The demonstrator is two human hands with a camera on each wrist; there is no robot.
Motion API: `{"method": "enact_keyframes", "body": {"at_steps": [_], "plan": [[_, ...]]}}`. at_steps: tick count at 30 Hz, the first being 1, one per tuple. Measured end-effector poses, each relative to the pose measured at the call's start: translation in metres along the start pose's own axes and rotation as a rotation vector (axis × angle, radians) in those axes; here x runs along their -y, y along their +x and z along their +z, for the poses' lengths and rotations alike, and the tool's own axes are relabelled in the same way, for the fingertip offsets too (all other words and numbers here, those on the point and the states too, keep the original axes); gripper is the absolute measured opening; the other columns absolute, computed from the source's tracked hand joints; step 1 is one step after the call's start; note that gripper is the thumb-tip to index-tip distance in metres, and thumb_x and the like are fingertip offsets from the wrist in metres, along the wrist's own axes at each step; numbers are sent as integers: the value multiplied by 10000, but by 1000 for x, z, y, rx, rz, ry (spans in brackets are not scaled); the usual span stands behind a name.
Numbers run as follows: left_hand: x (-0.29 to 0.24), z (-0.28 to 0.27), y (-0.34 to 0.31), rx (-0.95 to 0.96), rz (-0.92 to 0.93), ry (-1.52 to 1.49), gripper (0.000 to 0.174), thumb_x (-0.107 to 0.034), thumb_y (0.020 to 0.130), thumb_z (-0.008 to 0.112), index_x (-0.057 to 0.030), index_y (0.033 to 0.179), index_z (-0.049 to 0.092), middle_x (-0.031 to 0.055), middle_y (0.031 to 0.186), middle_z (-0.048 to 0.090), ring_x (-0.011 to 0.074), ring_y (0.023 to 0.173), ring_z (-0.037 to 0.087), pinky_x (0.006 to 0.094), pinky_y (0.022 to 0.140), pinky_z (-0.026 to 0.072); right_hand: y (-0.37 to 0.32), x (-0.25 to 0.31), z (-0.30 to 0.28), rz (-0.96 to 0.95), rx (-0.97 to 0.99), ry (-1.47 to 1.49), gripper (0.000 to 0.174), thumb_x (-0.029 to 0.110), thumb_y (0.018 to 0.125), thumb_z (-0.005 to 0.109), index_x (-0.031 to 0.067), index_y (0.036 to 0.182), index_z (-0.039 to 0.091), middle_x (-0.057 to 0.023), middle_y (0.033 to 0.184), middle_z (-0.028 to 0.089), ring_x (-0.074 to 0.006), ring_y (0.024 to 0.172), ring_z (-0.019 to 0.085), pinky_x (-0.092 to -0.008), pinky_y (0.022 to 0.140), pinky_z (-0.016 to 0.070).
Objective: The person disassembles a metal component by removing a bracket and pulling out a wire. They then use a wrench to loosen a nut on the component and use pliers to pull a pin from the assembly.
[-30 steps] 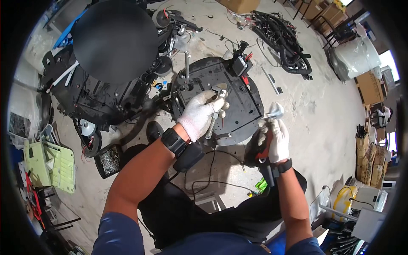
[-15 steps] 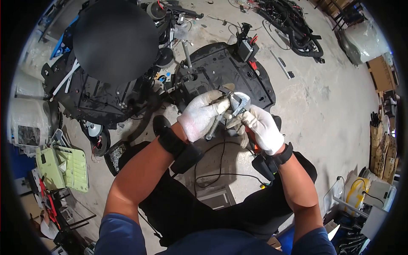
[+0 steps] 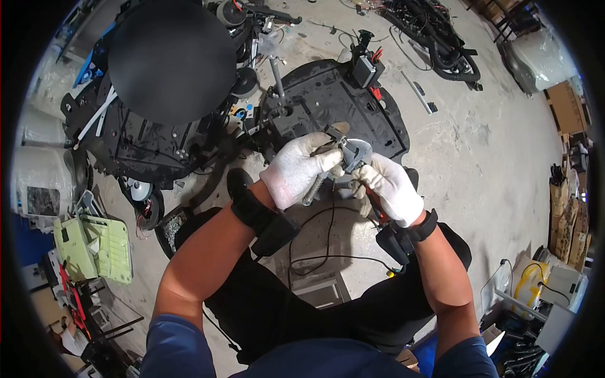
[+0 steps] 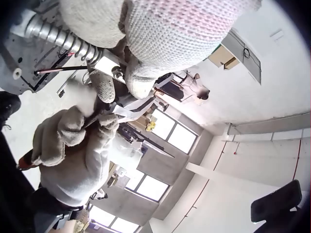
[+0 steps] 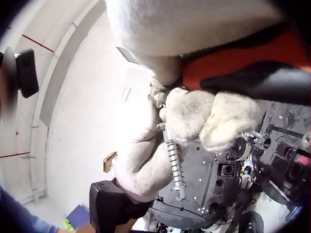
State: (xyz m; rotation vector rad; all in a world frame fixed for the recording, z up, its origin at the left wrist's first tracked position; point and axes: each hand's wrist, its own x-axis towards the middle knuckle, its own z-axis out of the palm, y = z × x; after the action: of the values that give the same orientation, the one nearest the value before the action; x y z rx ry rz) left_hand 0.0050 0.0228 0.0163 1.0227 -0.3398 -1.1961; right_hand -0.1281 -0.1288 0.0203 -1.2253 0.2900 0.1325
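Both hands wear white knit gloves and meet in front of the lap. My left hand (image 3: 295,171) grips a small spring shock absorber (image 4: 60,40), its coil hanging below the fingers in the head view. An adjustable wrench (image 3: 359,153) with a red and black handle (image 5: 238,63) is in my right hand (image 3: 394,192), fingers curled round it. The wrench head is right at the upper end of the shock absorber, close to the left fingertips. Glove fingers hide most of that meeting point. Beyond the hands lies a round black base plate (image 3: 318,94) on the floor.
A second black base (image 3: 145,148) with loose parts lies at left, partly behind a dark disc-shaped blot. A tray of screws (image 3: 170,232) stands by the left leg. Cable (image 3: 328,257) loops between the legs. Black hoses (image 3: 444,60) lie at far right; cartons (image 3: 567,110) line the right side.
My right hand has come left and up with the wrench, from beside the right knee to the shock absorber. Over the last half second the wrench head has turned slightly. The left hand keeps its grip.
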Motion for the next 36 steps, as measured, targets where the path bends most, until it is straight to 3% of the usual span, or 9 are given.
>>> {"method": "enact_keyframes", "body": {"at_steps": [4, 11, 17, 20, 25, 28, 36], "plan": [[-3, 2, 1, 24, -4, 55, 437, -12, 884, 464, 5, 1309, 362, 40, 981, 547, 92, 801, 520, 215, 722, 448, 0, 1, 1, -3, -21, -11, 205, 210, 925, 482, 8, 947, 510, -64, 694, 575, -134, 529, 572, -231, 487, 475], [-2, 3, 3, 33, 7, 99, 428, -25, 885, 459, 3, 1304, 375, 26, 963, 552, 90, 789, 521, 217, 718, 446, 2, -3, 5, -48, -90, 97, 179, 177, 917, 498, 3, 956, 519, -81, 727, 608, -129, 544, 578, -226, 501, 475], [-4, 7, 2, 44, -20, 12, 421, -47, 891, 465, -12, 1303, 384, 29, 961, 560, 93, 785, 530, 221, 686, 465, 8, -14, 5, -61, -122, 120, 175, 174, 910, 516, 1, 932, 538, -55, 683, 596, -109, 533, 563, -210, 491, 459], [-4, 8, 2, 3, -16, -22, 407, -63, 896, 472, -16, 1293, 396, 34, 964, 565, 93, 770, 535, 220, 675, 472, 7, -10, 4, 19, -87, 93, 181, 180, 909, 520, 4, 943, 539, -51, 701, 598, -105, 537, 561, -208, 479, 451], [5, -2, 7, 55, -10, -32, 386, -74, 897, 475, -23, 1274, 411, 47, 967, 569, 100, 738, 544, 225, 602, 497, 5, -11, 7, -53, -85, 179, 226, 212, 902, 535, 5, 992, 543, -41, 738, 598, -84, 560, 555, -218, 478, 466], [0, 0, 4, 57, -33, 10, 387, -72, 897, 473, -25, 1275, 409, 49, 966, 569, 99, 743, 543, 224, 599, 495, 2, -6, 4, 44, -68, 154, 230, 210, 904, 533, 3, 1003, 542, -37, 735, 597, -82, 556, 550, -218, 487, 473], [7, -2, 7, 55, -12, 1, 402, -82, 900, 474, -28, 1290, 394, 43, 961, 567, 105, 770, 551, 238, 606, 496, 2, -5, 7, 18, -96, 107, 236, 225, 888, 561, 4, 969, 560, -27, 721, 599, -90, 548, 552, -218, 494, 474]]}}
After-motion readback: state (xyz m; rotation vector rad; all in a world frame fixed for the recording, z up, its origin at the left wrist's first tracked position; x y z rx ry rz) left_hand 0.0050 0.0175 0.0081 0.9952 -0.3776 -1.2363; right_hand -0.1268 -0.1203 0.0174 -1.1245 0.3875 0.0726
